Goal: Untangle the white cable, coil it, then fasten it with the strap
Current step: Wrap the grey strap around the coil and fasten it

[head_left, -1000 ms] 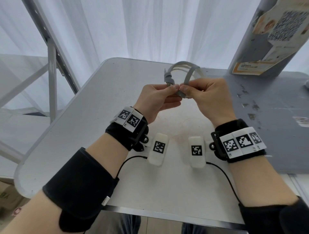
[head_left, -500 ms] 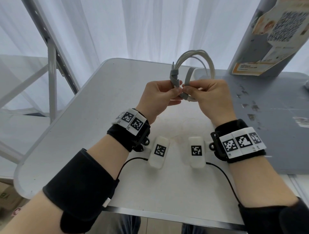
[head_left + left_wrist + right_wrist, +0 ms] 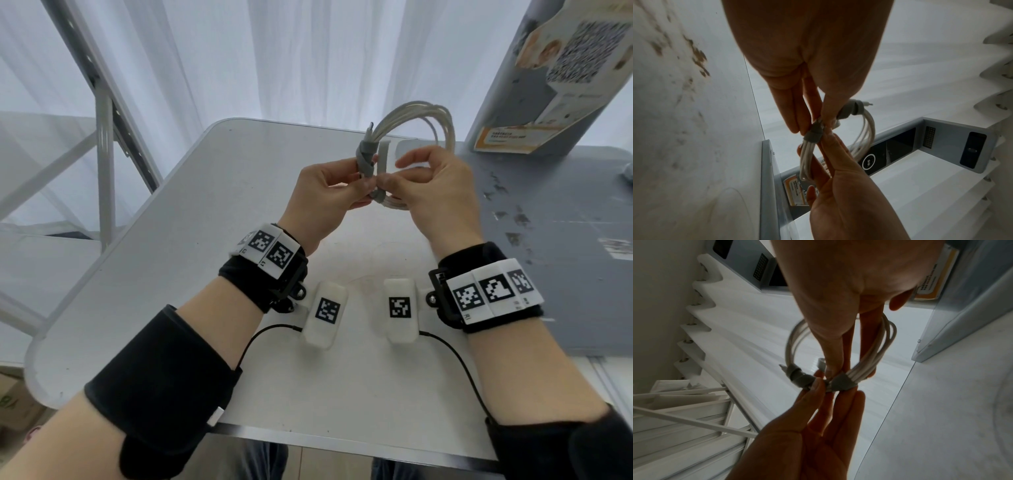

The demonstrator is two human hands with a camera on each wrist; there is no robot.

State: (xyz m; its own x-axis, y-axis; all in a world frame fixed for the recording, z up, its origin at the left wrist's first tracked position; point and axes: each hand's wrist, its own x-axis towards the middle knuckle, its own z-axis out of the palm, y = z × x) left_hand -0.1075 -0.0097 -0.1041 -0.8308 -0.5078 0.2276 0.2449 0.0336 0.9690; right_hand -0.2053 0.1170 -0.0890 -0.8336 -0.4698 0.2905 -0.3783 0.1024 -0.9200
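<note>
The white cable [image 3: 419,113] is coiled into a small loop that I hold upright above the white table [image 3: 164,274]. A grey strap [image 3: 365,158] wraps the bundle at its left side and again at the bottom, and its tail sticks up. My left hand [image 3: 365,183] pinches the coil's lower left between thumb and fingers. My right hand [image 3: 386,181] pinches the strap at the bottom of the coil, index finger raised. In the left wrist view the strap [image 3: 813,134] bands the cable [image 3: 867,129] at my fingertips. The right wrist view shows the strap [image 3: 842,381] and cable [image 3: 880,344].
A darker grey, stained tabletop [image 3: 565,281] adjoins on the right. At the back right stands a grey cabinet [image 3: 507,89] with a printed sticker. White curtains hang behind the table, and a metal frame [image 3: 102,144] is at the left.
Both hands have lifted the coil and tipped it from lying nearly flat to standing upright. The right index finger has come off the bundle.
</note>
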